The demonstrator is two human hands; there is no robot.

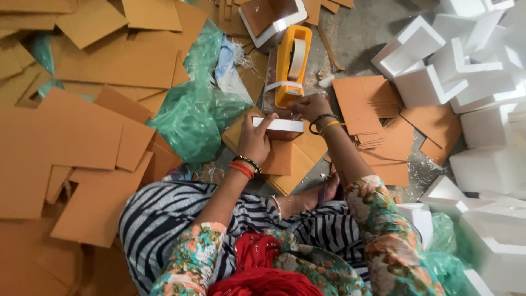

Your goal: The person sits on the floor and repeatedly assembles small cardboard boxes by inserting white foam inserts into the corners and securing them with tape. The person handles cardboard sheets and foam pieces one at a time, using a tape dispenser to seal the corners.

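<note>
1. White foam faced with brown card makes up the small block (pixel 279 127) that both hands work on; it sits low over the floor (pixel 361 33), just in front of the person's knees and right below the yellow tape dispenser (pixel 292 66)
2. The left hand (pixel 254 140) is closed on the block's near left end, thumb on top and fingers wrapped underneath, so it is gripping the piece and carrying it
3. The right hand (pixel 311 107) rests at the block's far right corner, fingertips pinched close to the mouth of the dispenser; whether it pinches a strip of tape or only presses the block, I cannot tell
4. Judging by the material, the block should be very light and stiff but brittle: foam like this dents under a fingertip and snaps at thin edges, so a broad, flat grip across the carded faces looks safer than a pinch at a corner
5. The card skin gives a dry, non-slippery hold; the bare foam edge is crumbly and sheds
6. The dispenser looks rigid plastic, heavier than the block, and best taken by its body rather than the roll
7. Around lie loose brown card sheets (pixel 109 60), a crumpled green plastic bag (pixel 192 118), a fan of cut card pieces (pixel 372 104) and a heap of white foam corner blocks (pixel 455 66) to the right
</note>
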